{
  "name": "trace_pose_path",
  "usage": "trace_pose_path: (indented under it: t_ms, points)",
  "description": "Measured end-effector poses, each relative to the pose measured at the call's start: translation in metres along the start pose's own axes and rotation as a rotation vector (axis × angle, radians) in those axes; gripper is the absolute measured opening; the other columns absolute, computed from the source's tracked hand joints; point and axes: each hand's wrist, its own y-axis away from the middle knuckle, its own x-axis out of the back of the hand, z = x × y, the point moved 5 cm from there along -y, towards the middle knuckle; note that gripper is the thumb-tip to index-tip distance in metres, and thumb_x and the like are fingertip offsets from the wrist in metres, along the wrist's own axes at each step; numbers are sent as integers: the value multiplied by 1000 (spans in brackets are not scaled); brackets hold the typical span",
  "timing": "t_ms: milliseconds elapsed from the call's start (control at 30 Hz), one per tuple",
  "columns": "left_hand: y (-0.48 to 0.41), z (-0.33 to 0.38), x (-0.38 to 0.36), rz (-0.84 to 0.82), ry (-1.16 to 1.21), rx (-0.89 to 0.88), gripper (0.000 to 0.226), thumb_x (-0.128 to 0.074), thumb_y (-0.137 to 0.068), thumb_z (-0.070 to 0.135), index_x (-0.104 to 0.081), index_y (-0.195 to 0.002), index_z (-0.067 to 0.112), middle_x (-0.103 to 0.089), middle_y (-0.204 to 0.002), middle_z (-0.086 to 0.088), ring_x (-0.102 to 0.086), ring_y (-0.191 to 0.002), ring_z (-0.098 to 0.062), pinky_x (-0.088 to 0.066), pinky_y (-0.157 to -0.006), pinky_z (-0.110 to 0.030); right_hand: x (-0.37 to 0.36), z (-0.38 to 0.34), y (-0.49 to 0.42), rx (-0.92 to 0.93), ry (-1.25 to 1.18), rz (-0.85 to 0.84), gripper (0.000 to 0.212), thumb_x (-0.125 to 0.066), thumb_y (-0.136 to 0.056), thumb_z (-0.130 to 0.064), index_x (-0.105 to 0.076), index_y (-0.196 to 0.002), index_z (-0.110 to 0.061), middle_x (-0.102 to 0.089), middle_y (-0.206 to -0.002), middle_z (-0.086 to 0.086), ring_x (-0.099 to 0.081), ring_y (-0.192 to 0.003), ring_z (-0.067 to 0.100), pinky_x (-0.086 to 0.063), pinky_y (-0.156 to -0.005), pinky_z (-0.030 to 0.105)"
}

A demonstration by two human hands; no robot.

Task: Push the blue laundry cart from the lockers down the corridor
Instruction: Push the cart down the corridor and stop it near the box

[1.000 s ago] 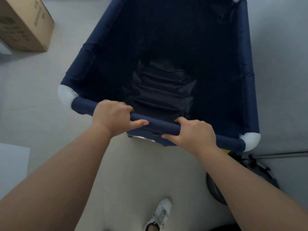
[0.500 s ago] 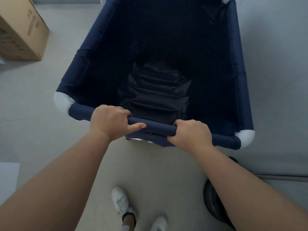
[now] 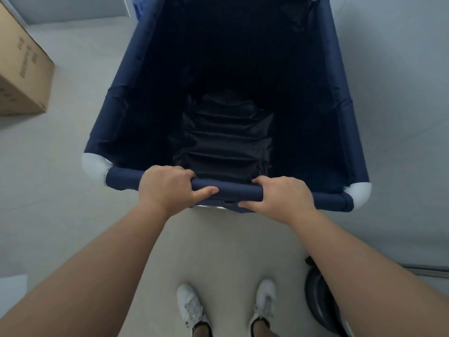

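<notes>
At the bottom of the frame I see two white shoes [image 3: 263,300] side by side, where a second ago only one showed. My left hand [image 3: 167,188] and right hand [image 3: 284,198] clasp the near rail of the blue laundry cart [image 3: 116,122] at centre. The cardboard box [image 3: 21,74] at upper left has slid nearer, so I judge the cart is rolling forward.

There is only one view, from a wide-angle camera worn on the person's head. It looks steeply down and forward. The two forearms and the white shoes [image 3: 227,310] are very near at the bottom edge. The blue laundry cart [image 3: 233,98] fills the upper middle, and grey floor [image 3: 60,166] surrounds it.
</notes>
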Motion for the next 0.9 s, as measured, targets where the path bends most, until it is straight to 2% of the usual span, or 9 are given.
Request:
trace_pose_path:
  t_ms: [167,267,333,500,700,800,900]
  points:
    - [-24,0,-3,-23,-15,12,88,-6,-75,92,-68,-71,29,-60,-60,10,-55,-53,-13,-38,-49,-30,4,14,-24,15,10,-41,78,-30,-65,-91,-62,-112,-38,-67,-81,-10,-63,-74,18,-54,-67,37]
    - [-34,-2,-7,-33,-24,30,94,-1,-72,93,-71,-79,30,-65,-67,9,-60,-61,-14,-45,-56,-32,4,22,-38,66,61,-61,60,-39,-79,-78,-61,-116,-36,-66,-80,-9,-61,-71,18,-50,-62,34]
    - [-41,-1,-9,-37,-17,42,97,0,-70,93,-72,-82,30,-67,-71,9,-62,-64,-15,-48,-59,-34,6,26,-47,88,73,-79,55,-41,-83,-72,-61,-119,-36,-67,-81,-8,-60,-70,19,-46,-60,33]
    - [-61,4,-10,-18,-20,61,92,-6,-72,93,-73,-85,32,-68,-72,10,-63,-65,-15,-47,-58,-33,12,40,-68,117,58,-127,44,-47,-85,-68,-65,-112,-38,-66,-80,-10,-62,-72,17,-44,-59,33]
    - [-82,5,-14,2,-19,80,97,-1,-72,93,-73,-81,29,-67,-69,9,-62,-63,-16,-48,-57,-34,20,52,-94,117,63,-185,38,-51,-86,-63,-66,-109,-38,-66,-82,-10,-61,-73,17,-48,-61,33]
    - [-92,5,-15,-1,-21,86,96,-1,-73,93,-71,-76,28,-64,-64,8,-59,-58,-16,-47,-55,-35,25,55,-108,123,94,-233,29,-55,-87,-52,-65,-106,-32,-63,-81,-8,-60,-74,18,-48,-61,33]
    - [-99,4,-13,10,-20,97,93,-2,-74,92,-68,-70,27,-61,-59,8,-56,-54,-16,-44,-52,-33,30,56,-118,131,91,-279,18,-57,-85,-32,-67,-101,-30,-56,-73,-8,-56,-69,18,-43,-58,32]
